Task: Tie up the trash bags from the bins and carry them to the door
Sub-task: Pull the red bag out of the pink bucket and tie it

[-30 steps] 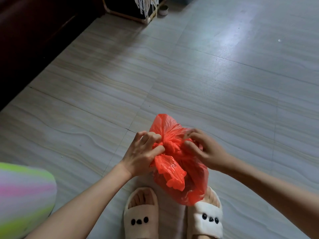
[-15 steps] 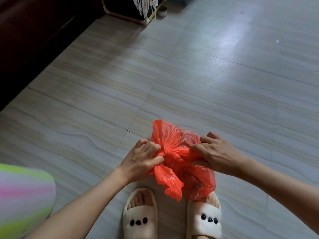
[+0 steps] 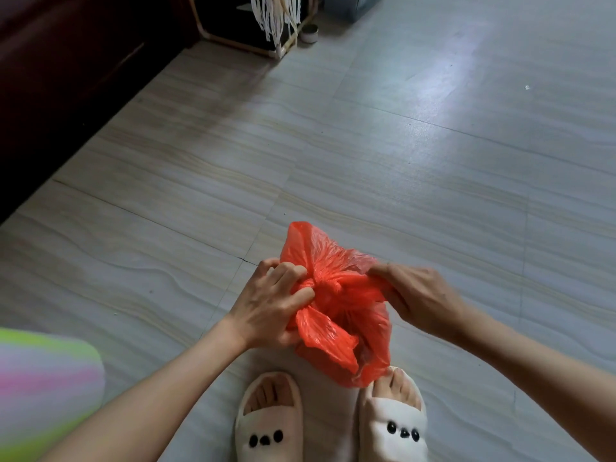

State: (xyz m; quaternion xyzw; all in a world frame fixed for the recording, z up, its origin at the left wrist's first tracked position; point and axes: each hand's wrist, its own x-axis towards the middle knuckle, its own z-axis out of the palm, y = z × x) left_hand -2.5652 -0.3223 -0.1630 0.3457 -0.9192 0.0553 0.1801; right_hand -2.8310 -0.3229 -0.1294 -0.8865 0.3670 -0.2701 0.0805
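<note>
From my seat at the far end of the feed, I have the red trash bag low in the middle of the head view, held up off the tiled floor just above the person's toes, its bottom corner hanging in front of the right slipper. The plastic is gathered into a twisted bunch near the top, with one loose flap standing up behind and another drooping down toward the camera. The left hand grips the bunch from its side, fingers curled tight into the twisted plastic and the thumb tucked under the drooping flap. The right hand pulls a stretched band of the bag out to its side, pinching it between thumb and fingers; the fingertips themselves are mostly hidden under the plastic, so I cannot tell exactly how they lie. Both bare forearms reach in from the bottom corners. Below the bag stand the two cream slippers, the left slipper beside the right, each with three black dots on the strap (a little face, by the look of it). At the lower left edge sits a blurred pastel-striped shape I cannot identify. Farther off, dark red-brown furniture runs along the left, and a light-framed dark stand with white fringe hanging on it sits at the top, a small round pot beside it.
</note>
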